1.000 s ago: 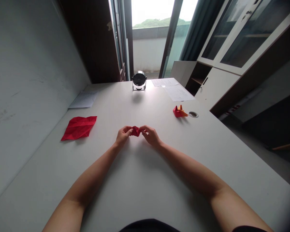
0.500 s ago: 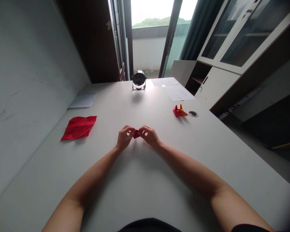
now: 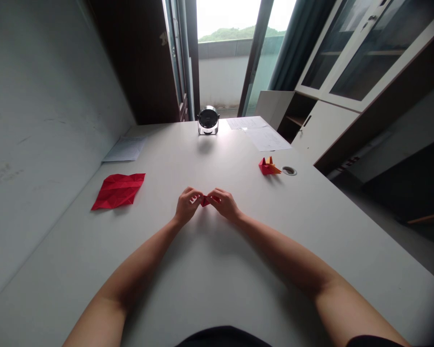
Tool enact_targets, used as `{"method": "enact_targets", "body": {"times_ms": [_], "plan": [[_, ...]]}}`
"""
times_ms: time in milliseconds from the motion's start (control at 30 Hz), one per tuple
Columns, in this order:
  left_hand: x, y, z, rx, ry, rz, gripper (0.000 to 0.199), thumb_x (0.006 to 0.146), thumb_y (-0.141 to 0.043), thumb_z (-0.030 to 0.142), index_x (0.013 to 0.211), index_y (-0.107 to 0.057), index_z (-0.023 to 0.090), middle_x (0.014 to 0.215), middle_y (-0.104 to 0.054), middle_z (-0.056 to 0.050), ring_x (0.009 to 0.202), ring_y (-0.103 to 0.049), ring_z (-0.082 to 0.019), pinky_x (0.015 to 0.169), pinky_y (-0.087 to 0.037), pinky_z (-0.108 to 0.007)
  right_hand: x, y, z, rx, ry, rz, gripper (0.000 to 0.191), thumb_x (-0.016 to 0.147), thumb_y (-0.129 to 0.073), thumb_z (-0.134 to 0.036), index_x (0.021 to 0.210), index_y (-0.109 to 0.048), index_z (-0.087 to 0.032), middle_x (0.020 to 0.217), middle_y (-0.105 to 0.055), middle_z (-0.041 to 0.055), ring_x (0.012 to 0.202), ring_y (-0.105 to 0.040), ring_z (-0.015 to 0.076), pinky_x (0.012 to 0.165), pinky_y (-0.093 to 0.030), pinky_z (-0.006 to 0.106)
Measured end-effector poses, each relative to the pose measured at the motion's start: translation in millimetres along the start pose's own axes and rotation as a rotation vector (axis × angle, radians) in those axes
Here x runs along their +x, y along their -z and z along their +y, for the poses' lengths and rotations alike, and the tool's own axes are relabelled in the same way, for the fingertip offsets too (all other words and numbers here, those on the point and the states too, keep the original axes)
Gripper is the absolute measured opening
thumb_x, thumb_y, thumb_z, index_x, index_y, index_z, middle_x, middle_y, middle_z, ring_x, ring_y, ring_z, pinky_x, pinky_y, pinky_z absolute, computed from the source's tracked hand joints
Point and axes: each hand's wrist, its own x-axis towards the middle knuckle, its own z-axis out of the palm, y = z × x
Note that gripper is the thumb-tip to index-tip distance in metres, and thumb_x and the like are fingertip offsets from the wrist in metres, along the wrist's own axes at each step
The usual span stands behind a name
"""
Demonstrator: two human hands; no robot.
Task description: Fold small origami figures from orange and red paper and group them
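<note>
A small piece of folded red paper [image 3: 204, 202] is pinched between my two hands, just above the middle of the white table. My left hand [image 3: 188, 205] grips its left side with thumb and fingertips. On the other side my right hand [image 3: 223, 202] closes on it the same way. My fingers cover much of the paper, so its full shape is hidden. Off to the left lies a creased red paper sheet [image 3: 118, 191]. Folded red and orange paper pieces [image 3: 268, 166] sit at the right, apart from my hands.
A round black-and-silver device [image 3: 208, 119] stands at the table's far edge. White printed sheets [image 3: 267, 138] lie at the back right, more papers [image 3: 125, 149] at the back left. A round cable hole [image 3: 289, 170] is near the right edge. A wall borders the left side.
The folded red paper has shifted slightly between my fingertips, and a bit of red now shows beneath my right fingers. Both hands stay in nearly the same place.
</note>
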Motion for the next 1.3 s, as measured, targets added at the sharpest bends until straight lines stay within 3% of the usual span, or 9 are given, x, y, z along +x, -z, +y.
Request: {"method": "enact_targets", "body": {"times_ms": [567,967,1100,1300], "plan": [[1,-6.1,-17,-0.227,0.257,0.089,0.014,0.09,-0.062,0.033,0.092,-0.064,0.019,0.087,-0.065,-0.003,0.078,-0.061,-0.016,0.07,-0.048,-0.028,1,-3,5,0.126,-0.112,0.052,0.018,0.093,-0.058,-0.034,0.085,-0.065,-0.02,0.077,-0.066,0.0024,0.067,-0.055,0.0142,0.064,-0.043,0.026],[4,-8.5,-32,-0.505,0.376,0.222,0.019,0.092,-0.06,0.038,0.096,-0.055,0.02,0.083,-0.062,-0.001,0.072,-0.058,-0.013,0.071,-0.047,-0.028,2,-4,10,0.16,-0.15,0.084,0.005,0.083,-0.055,-0.02,0.081,-0.06,-0.021,0.075,-0.061,-0.0001,0.066,-0.055,0.0134,0.06,-0.044,0.025],[3,-8.9,-32,-0.465,0.352,0.206,0.018,0.093,-0.059,0.038,0.096,-0.055,0.02,0.082,-0.061,-0.001,0.072,-0.057,-0.014,0.071,-0.047,-0.029,0,-4,9,0.106,-0.097,0.021,0.011,0.083,-0.053,-0.016,0.088,-0.062,-0.021,0.084,-0.064,0.0014,0.071,-0.058,0.0139,0.064,-0.047,0.025],[1,-6.3,-24,-0.287,0.295,0.151,0.017,0.094,-0.057,0.037,0.096,-0.056,0.021,0.079,-0.061,-0.001,0.072,-0.056,-0.015,0.071,-0.048,-0.029,-3,-1,3,-0.044,-0.008,-0.091,0.027,0.092,-0.052,-0.016,0.113,-0.067,-0.025,0.104,-0.066,0.0043,0.069,-0.059,0.0114,0.069,-0.049,0.025]]}}
